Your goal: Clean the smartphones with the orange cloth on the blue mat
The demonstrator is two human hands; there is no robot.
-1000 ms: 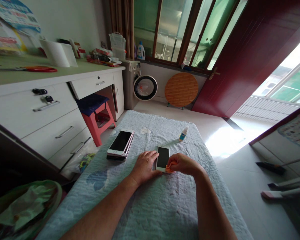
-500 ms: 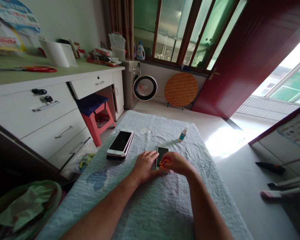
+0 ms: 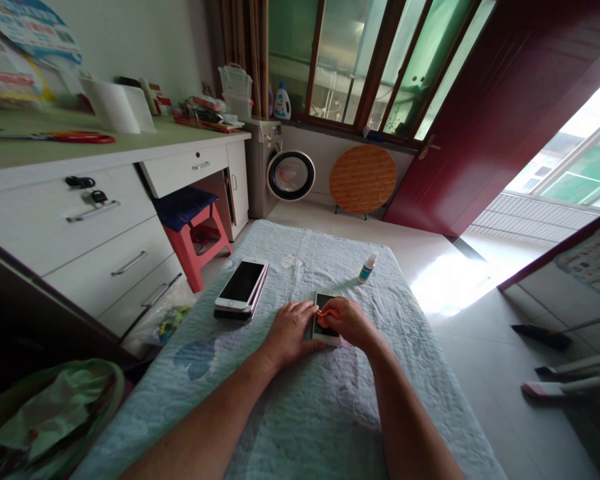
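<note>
A white-framed smartphone (image 3: 324, 299) with a dark screen lies face up on the quilted cloth of the table. My left hand (image 3: 290, 333) steadies it, with fingers along its left edge and the thumb by its lower edge. In my right hand (image 3: 354, 321), closed fingers pinch a crumpled orange cloth (image 3: 327, 318) against the middle of the screen. Beyond my hands, a small spray bottle (image 3: 367, 268) with a blue label stands upright. To the left sits a stack of phones (image 3: 242, 285), a white one on top.
The light blue quilt (image 3: 300, 427) covers the table. A red stool (image 3: 195, 243) and white drawers (image 3: 100, 247) are on the left, with a waste bin (image 3: 116, 393) near the front left. A round wooden tabletop (image 3: 363, 179) leans beside a washing machine (image 3: 263, 157) with its door ajar.
My right hand has slid the orange cloth up the phone screen, away from the lower edge. My left hand and the phone have stayed in place.
</note>
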